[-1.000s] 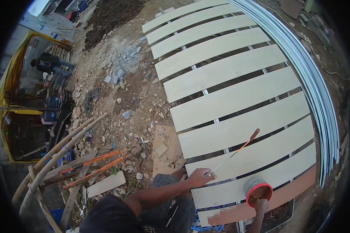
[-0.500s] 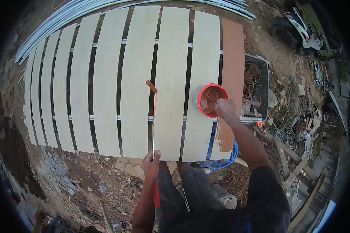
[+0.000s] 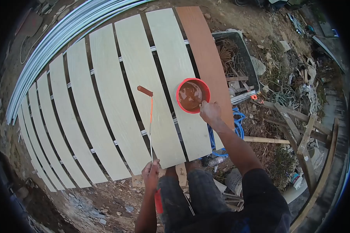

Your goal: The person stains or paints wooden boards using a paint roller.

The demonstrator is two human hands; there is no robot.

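My left hand (image 3: 151,173) is closed around the thin metal rod of a paint roller (image 3: 151,116). The roller's small brown-stained head (image 3: 145,91) points away from me, over the pale boards. A red part (image 3: 158,201), partly hidden by the forearm, shows below that hand. With my right hand (image 3: 210,112) I grip the near rim of a red-rimmed paint bucket (image 3: 208,90), which has reddish-brown paint (image 3: 190,101) inside. The bucket overlaps a pale board (image 3: 171,50) beside the board coated in brown (image 3: 204,50).
More pale boards (image 3: 109,73) lie side by side on metal rails, with gaps between them. Long metal profiles (image 3: 62,35) are stacked beyond. At right are a dark crate (image 3: 249,58) of scraps, a blue hose (image 3: 239,120) and loose timber (image 3: 307,136) on rubble.
The view has turned, so the boards now slant. The bucket and my right hand have shifted left in view and the paint shows more fully. Both hands keep their grips.
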